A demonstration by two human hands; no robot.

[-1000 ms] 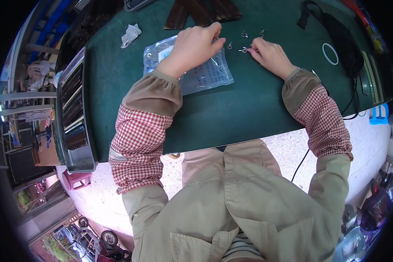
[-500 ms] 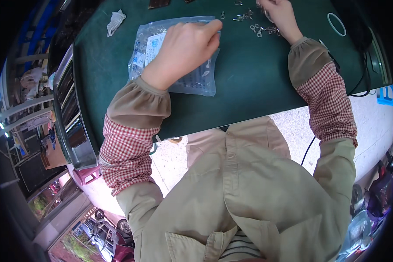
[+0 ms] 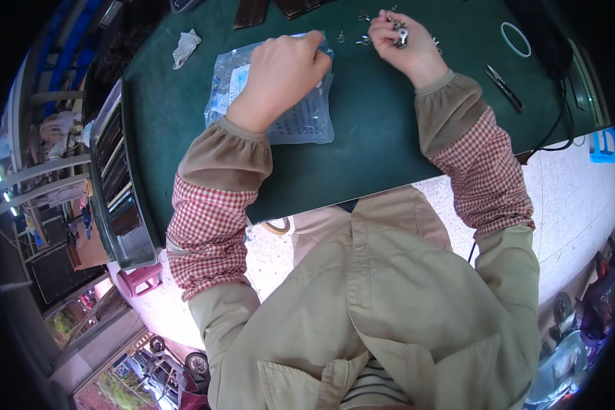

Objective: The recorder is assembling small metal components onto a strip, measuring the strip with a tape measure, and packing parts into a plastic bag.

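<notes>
A clear plastic bag (image 3: 306, 124) with a white label and small metal pieces inside lies flat on the green table (image 3: 369, 150). Over its upper part is my left hand (image 3: 280, 78), closed with the back turned up; its fingertips are hidden and meet the bag's far right edge. To the right, my right hand (image 3: 413, 56) is raised, palm up, fingers curled round a small heap of metal clasps (image 3: 402, 34). A few more loose clasps (image 3: 363, 41) lie on the table beside and behind that hand.
Thread snips (image 3: 504, 89) and a pale ring (image 3: 516, 39) lie to the right. Crumpled white paper (image 3: 186, 48) is left of the bag, dark flat pieces (image 3: 251, 12) at the far edge. A metal tray (image 3: 135, 247) stands along the table's left side.
My right hand has gathered clasps from the pile, turned palm up and come left and nearer. The snips have come into full view. My left hand stays at the bag.
</notes>
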